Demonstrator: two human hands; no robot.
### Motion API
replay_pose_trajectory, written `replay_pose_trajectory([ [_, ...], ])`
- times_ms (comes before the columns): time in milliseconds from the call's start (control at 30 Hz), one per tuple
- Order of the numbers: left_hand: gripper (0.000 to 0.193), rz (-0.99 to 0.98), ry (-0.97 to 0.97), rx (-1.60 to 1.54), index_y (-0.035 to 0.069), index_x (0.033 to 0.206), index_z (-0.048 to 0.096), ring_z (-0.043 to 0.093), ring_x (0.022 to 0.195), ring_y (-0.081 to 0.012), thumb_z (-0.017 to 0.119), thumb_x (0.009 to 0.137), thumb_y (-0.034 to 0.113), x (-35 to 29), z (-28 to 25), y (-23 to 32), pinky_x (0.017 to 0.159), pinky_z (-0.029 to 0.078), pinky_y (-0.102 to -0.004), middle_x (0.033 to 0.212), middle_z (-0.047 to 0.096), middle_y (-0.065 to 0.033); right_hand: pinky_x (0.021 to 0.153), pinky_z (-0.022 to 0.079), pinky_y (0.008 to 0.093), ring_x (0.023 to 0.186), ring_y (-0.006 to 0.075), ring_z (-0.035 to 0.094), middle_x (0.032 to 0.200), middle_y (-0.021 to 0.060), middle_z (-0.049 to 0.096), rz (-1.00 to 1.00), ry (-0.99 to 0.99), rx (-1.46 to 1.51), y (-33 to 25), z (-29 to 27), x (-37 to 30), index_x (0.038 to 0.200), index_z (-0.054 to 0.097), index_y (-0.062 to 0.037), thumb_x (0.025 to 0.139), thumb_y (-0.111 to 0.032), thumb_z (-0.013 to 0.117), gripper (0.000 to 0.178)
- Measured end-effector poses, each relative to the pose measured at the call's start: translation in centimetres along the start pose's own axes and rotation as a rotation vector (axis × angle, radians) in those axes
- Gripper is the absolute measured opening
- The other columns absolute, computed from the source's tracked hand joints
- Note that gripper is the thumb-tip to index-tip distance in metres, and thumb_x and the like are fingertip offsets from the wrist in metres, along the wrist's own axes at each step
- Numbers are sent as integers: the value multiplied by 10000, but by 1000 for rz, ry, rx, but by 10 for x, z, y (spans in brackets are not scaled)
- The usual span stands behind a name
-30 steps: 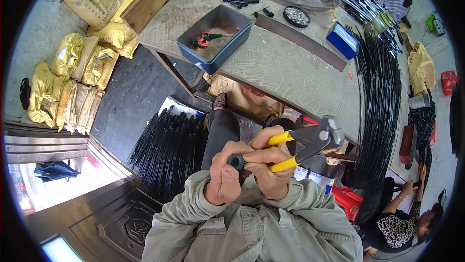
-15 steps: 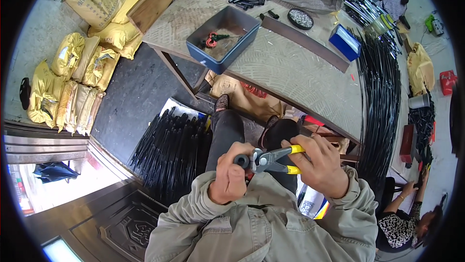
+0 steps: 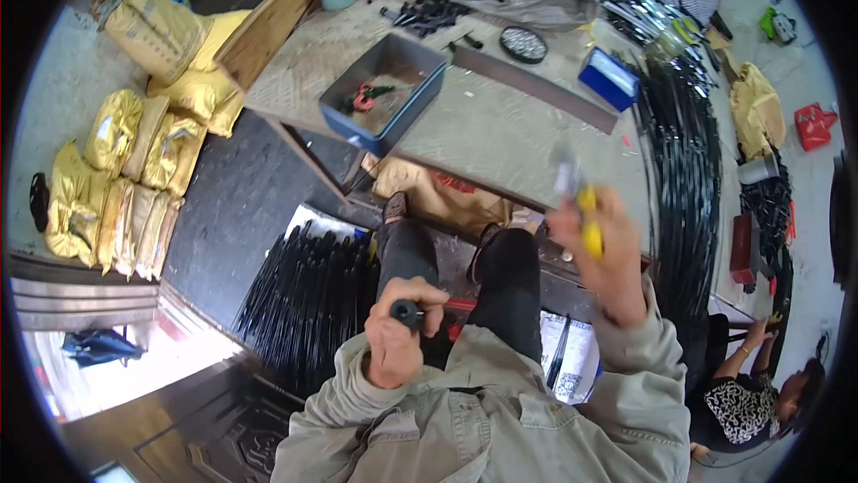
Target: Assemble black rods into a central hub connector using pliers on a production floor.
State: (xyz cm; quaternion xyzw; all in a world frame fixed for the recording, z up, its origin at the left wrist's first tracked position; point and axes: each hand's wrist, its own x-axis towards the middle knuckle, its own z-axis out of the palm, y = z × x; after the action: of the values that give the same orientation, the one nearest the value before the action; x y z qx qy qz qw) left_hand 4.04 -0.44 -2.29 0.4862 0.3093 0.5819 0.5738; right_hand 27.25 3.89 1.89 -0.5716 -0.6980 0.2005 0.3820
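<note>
The left hand (image 3: 393,336) is clasping a black tube (image 3: 407,313), holding it in front of the desk (image 3: 514,126) with its hollow end facing up. The right hand (image 3: 606,246) is gripping yellow-handled pliers (image 3: 589,224) near the desk's front edge; their head is blurring, so its jaws are hard to read. A bundle of black rods (image 3: 299,300) is lying below the desk's left front corner, beside the person's leg. On the desk's left half, a grey bin (image 3: 415,108) is holding a red-handled tool (image 3: 365,99). A round dish (image 3: 526,60) is sitting toward the desk's back, and a blue box (image 3: 604,90) toward its right end. Long black rods (image 3: 686,188) are running along the desk's right end. Yellow sacks (image 3: 116,134) are resting well left of the desk.
</note>
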Motion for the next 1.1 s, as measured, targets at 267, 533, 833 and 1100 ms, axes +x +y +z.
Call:
replay_pose_trajectory([
  [267, 647, 31, 10, -52, -35, 938, 475, 375, 499, -127, 328, 893, 593, -4, -4, -2, 476, 328, -263, 620, 418, -78, 695, 454, 398, 783, 320, 584, 871, 141, 566, -59, 305, -385, 117, 24, 204, 811, 637, -36, 727, -135, 684, 138],
  [533, 624, -17, -6, -60, -45, 954, 476, 379, 512, -129, 334, 906, 560, 9, -19, -5, 489, 330, -262, 624, 428, -84, 720, 466, 462, 847, 362, 590, 940, 161, 549, -5, 156, -755, 144, 47, 254, 870, 623, -48, 770, -170, 632, 159],
  [833, 620, -13, -18, -52, -56, 958, 480, 381, 517, -127, 329, 915, 545, 16, -21, -9, 498, 331, -264, 618, 433, -86, 709, 459, 460, 844, 369, 585, 932, 162, 550, -44, 198, -570, 149, 31, 256, 860, 625, -62, 758, -168, 653, 150],
  [1100, 622, 4, -34, -25, -63, 953, 485, 387, 516, -127, 332, 918, 538, 9, -13, -8, 498, 331, -266, 611, 438, -86, 689, 474, 459, 819, 379, 593, 966, 160, 552, -9, 89, -764, 159, 35, 251, 882, 613, -64, 759, -188, 645, 178],
])
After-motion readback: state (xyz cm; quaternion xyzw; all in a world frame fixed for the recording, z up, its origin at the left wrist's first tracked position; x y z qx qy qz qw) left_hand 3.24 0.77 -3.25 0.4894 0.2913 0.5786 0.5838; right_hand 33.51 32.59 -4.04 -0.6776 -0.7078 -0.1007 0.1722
